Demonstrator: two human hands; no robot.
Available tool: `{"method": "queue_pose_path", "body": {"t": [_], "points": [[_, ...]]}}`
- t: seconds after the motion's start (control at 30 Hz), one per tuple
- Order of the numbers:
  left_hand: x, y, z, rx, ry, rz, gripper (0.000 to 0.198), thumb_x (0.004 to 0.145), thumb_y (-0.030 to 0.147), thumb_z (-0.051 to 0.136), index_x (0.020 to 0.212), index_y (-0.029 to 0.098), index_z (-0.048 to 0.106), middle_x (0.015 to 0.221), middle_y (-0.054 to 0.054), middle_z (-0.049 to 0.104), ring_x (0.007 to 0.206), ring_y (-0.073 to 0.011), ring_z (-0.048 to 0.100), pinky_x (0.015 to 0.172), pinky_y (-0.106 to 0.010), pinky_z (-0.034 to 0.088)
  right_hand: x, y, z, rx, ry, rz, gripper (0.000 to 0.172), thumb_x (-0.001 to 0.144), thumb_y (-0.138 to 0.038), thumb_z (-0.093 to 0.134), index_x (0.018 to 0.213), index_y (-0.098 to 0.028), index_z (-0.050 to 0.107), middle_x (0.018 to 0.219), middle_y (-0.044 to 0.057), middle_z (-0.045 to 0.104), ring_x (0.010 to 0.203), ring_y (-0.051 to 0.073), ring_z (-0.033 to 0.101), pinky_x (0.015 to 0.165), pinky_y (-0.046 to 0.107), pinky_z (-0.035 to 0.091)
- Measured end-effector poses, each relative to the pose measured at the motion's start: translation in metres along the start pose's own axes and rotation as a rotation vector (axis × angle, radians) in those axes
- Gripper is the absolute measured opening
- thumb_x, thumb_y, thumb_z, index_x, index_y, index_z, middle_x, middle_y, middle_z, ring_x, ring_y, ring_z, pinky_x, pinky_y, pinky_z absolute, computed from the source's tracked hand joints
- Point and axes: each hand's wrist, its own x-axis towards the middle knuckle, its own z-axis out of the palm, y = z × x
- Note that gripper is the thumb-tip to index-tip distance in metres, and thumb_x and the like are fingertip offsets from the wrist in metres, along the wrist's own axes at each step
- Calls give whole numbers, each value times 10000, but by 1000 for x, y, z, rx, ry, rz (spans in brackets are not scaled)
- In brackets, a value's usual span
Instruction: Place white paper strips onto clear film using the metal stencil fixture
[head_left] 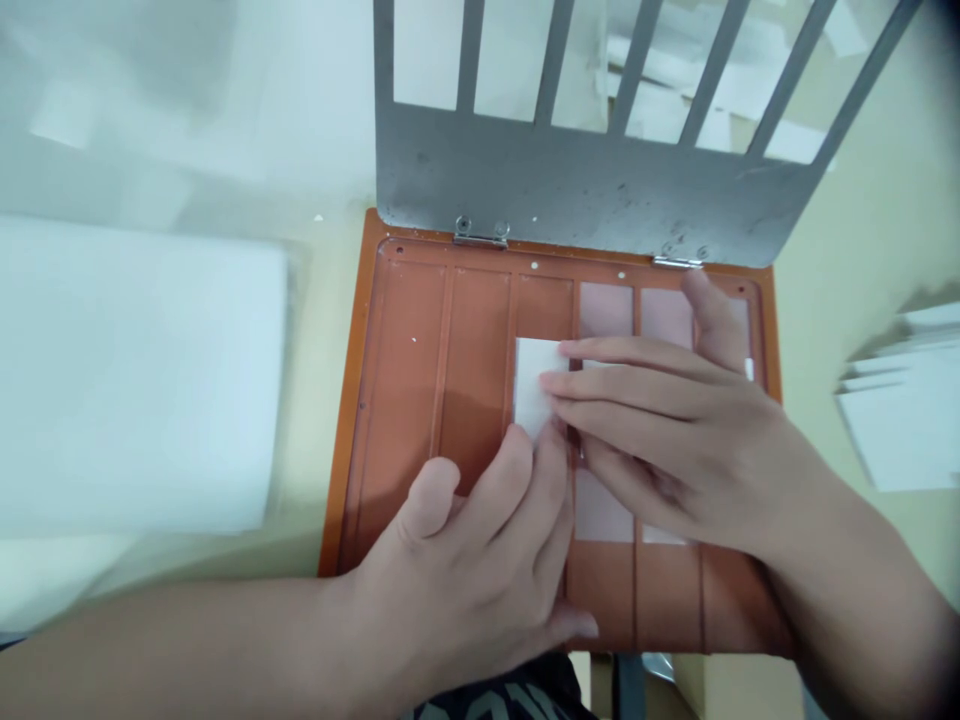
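Observation:
An orange-brown tray (420, 400) with several long slots lies in front of me. Its grey slotted metal lid (577, 190) stands raised on two hinges at the far edge. My right hand (667, 440) lies flat, fingers stretched leftward, pressing a white sheet piece (534, 390) into the middle slot. My left hand (480, 560) rests on the tray's near part, fingertips touching the lower edge of that white piece. Pale pinkish sheets (604, 312) lie in the two slots to the right, partly hidden under my right hand.
A blurred stack of white sheets (135, 380) lies on the pale table at the left. More white sheets (900, 410) are fanned at the right edge. Behind the lid's bars, further white pieces (675, 90) show.

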Motion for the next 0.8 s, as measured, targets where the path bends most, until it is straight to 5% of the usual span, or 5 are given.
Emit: {"method": "queue_pose_path", "body": {"t": [0.3, 0.8], "points": [[4, -1, -1, 14, -34, 20, 571, 963, 611, 465, 1180, 156, 733, 1349, -74, 639, 1223, -273, 441, 852, -414, 316, 3, -5, 6, -81, -31, 12, 350, 932, -160, 476, 1207, -242, 678, 1017, 83, 660, 894, 263, 515, 814, 503, 341], [6, -7, 3, 19, 6, 64, 735, 1037, 590, 227, 1182, 46, 699, 1170, -125, 651, 1072, -274, 515, 822, -450, 295, -4, 6, -1, 12, 76, 97, 350, 882, -87, 465, 864, -258, 769, 923, 32, 618, 862, 206, 486, 799, 431, 232]]}}
